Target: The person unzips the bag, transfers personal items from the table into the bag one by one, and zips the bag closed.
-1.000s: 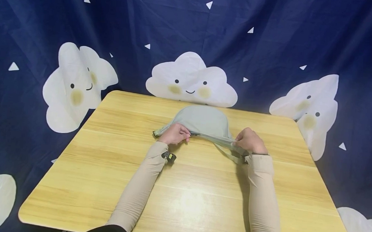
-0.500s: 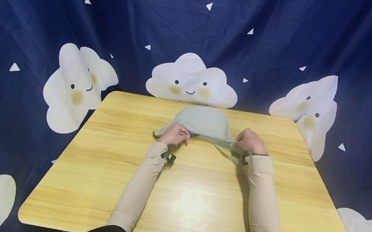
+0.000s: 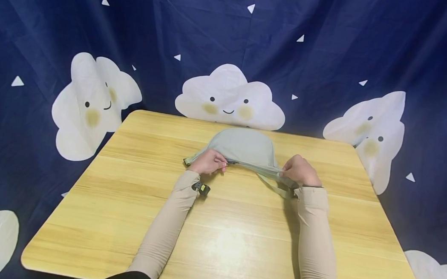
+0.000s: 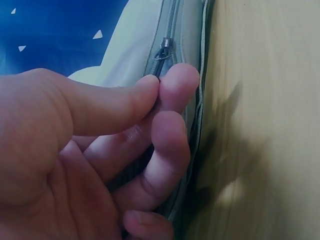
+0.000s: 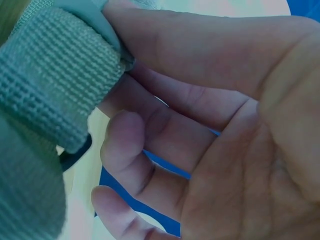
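Note:
A pale grey-green waist bag [image 3: 244,145] lies at the table's far side, its rounded edge facing away. My left hand [image 3: 208,161] is at the near edge, pinching the dark zipper pull between thumb and index finger. In the left wrist view the metal zipper slider [image 4: 165,48] sits just beyond the fingertips, on the closed-looking line of teeth. My right hand [image 3: 300,169] pinches the bag's right end between thumb and forefinger. Close to it in the right wrist view, a woven strap [image 5: 57,75] folds over beside a dark buckle [image 5: 77,152].
The wooden table [image 3: 99,217] spreads out toward me. Behind it hangs a dark blue curtain [image 3: 215,28] with clouds and triangles. A strap loop [image 3: 272,185] trails below the bag near my right wrist. At the bag's left end is a dark buckle [image 3: 186,162].
My left hand has shifted very slightly to the left with the zipper pull. The right hand and the bag stay almost where they were.

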Demonstrator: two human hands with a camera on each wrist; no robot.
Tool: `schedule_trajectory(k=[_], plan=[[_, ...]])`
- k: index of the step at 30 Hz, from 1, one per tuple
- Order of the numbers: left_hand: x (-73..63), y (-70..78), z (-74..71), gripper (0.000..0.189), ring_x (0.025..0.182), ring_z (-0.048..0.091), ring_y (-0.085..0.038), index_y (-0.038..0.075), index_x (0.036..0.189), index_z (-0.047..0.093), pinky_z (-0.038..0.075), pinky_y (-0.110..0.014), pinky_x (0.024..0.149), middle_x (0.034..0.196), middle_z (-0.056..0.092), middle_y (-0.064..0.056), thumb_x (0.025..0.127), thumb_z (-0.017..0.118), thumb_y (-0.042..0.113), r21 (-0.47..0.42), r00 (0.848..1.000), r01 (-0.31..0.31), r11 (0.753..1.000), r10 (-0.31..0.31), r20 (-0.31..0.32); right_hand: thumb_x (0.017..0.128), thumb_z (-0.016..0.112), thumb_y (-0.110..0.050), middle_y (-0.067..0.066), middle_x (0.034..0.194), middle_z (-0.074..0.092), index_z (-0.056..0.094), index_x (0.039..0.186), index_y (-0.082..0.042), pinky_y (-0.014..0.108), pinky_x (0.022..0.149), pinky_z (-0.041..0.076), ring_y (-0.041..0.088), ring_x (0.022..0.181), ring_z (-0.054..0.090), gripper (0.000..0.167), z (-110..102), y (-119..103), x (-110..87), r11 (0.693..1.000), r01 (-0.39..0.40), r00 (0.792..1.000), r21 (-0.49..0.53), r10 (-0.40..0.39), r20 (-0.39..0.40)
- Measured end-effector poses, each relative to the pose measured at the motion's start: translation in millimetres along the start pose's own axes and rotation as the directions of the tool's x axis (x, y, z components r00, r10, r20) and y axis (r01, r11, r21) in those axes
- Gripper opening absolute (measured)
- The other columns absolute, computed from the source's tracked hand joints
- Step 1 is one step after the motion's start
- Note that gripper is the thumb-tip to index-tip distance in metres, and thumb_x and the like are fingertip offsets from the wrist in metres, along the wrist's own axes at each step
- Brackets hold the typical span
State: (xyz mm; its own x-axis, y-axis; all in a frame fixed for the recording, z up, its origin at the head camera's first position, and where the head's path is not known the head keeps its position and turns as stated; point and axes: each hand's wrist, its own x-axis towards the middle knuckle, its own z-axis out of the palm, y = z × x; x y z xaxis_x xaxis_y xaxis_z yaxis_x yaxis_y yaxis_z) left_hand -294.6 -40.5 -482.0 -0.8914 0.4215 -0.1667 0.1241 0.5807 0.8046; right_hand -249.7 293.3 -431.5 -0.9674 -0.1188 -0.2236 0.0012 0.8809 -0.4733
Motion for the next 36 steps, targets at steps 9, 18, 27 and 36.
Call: schedule_trajectory(k=[9,18,27,36], plan=[[-2.7,1.7,-0.7,0.017,0.059,0.061,-0.013,0.003,0.11,0.076,0.045,-0.024,0.048,0.09,0.08,-0.009,0.099,0.067,0.012,-0.009,1.0,0.015,1.0,-0.015,0.006,0.085,0.078,-0.017,0.007,0.088,0.077,0.08,0.088,-0.005,0.03,0.063,0.047,0.022,0.08,0.063,0.013,-0.5,0.0,-0.6,1.0,-0.006,1.0,0.001,0.006,0.003],[-2.4,0.0,-0.8,0.017,0.057,0.06,-0.012,0.003,0.109,0.076,0.044,-0.024,0.047,0.09,0.08,-0.009,0.099,0.067,0.012,-0.012,1.0,0.012,1.0,-0.012,0.006,0.084,0.079,-0.017,0.006,0.087,0.077,0.08,0.086,-0.006,0.03,0.062,0.046,0.022,0.079,0.063,0.011,-0.3,0.8,-0.9,1.0,0.008,1.0,-0.013,-0.008,-0.004],[-2.7,-1.2,-1.7,0.016,0.058,0.061,-0.013,0.003,0.108,0.077,0.046,-0.026,0.048,0.088,0.08,-0.008,0.099,0.067,0.012,-0.019,1.0,0.005,1.0,-0.005,0.007,0.084,0.078,-0.016,0.002,0.081,0.074,0.08,0.084,-0.006,0.03,0.06,0.045,0.021,0.075,0.06,0.011,-0.3,-0.5,-0.8,1.0,0.004,1.0,-0.007,-0.004,-0.001],[-0.1,-3.6,-0.9,0.016,0.058,0.061,-0.013,0.004,0.108,0.077,0.046,-0.025,0.048,0.087,0.08,-0.007,0.099,0.067,0.013,-0.019,1.0,0.011,1.0,-0.011,0.012,0.084,0.078,-0.016,0.001,0.078,0.072,0.08,0.084,-0.005,0.03,0.06,0.044,0.02,0.074,0.059,0.012,-0.9,-0.5,-0.6,1.0,-0.004,1.0,-0.002,0.004,0.004]])
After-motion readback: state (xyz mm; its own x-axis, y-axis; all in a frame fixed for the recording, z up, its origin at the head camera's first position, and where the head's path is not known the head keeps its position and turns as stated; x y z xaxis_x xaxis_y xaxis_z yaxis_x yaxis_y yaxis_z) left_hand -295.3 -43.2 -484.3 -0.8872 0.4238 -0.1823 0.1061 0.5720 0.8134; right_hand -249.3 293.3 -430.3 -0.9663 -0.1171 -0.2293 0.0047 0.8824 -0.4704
